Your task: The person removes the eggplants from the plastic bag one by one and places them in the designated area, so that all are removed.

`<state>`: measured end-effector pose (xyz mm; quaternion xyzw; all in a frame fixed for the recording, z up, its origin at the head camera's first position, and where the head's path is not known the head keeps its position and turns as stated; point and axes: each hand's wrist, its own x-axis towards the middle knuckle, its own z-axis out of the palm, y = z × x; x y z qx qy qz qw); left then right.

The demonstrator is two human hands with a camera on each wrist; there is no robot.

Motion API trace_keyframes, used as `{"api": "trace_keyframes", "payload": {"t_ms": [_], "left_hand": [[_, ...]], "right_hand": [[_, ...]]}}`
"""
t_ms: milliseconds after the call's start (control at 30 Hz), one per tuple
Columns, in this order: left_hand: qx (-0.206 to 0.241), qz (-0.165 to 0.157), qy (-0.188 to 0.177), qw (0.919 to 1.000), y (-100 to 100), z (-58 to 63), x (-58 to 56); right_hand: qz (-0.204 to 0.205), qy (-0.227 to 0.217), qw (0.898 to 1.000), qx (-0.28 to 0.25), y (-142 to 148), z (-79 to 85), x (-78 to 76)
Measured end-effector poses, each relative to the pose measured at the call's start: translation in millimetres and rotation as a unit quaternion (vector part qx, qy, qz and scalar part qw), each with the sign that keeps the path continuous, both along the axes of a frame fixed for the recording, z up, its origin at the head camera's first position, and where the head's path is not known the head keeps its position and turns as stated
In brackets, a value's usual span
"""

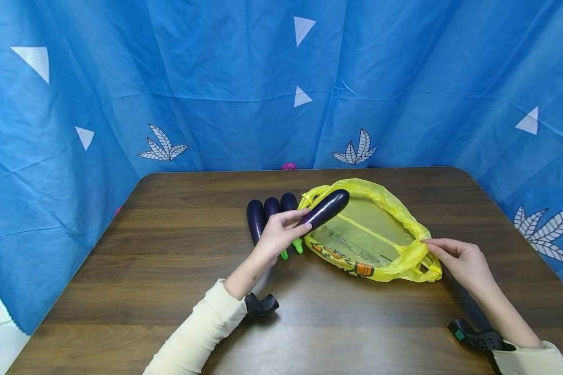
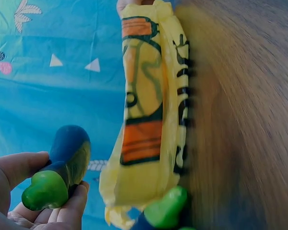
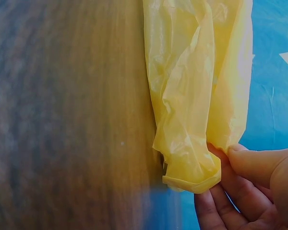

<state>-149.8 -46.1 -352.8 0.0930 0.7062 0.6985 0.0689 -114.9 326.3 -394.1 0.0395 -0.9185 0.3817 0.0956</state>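
My left hand [image 1: 281, 232] grips a dark purple eggplant [image 1: 327, 209] near its stem end and holds it raised, its far tip over the left part of the opening of a yellow plastic bag [image 1: 405, 208]. In the left wrist view the green cap [image 2: 47, 189] of this eggplant faces the camera between thumb and fingers. My right hand [image 1: 464, 260] pinches the bag's right rim by its handle, and the bag's mouth lies wide apart. Beside the bag, to its left, several more eggplants [image 1: 255, 219] lie in a row, partly hidden behind my left hand.
A brown wooden table [image 1: 145, 271] bears everything. Behind it hangs a blue curtain [image 1: 216, 62] with white triangles and leaf prints. Each wrist wears a black camera mount [image 1: 261, 304].
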Motion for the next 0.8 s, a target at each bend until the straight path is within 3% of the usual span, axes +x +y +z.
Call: {"api": "trace_keyframes", "payload": {"t_ms": [433, 800], "left_hand": [[0.01, 0.042, -0.009, 0.999, -43.0, -1.9, 7.1], [-0.022, 0.106, -0.02, 0.9939, -89.5, -0.4, 10.8]], "right_hand": [[0.001, 0.009, 1.0, 0.005, 1.2, -1.0, 0.4], [0.004, 0.006, 1.0, 0.003, 0.3, -0.1, -0.8]]}}
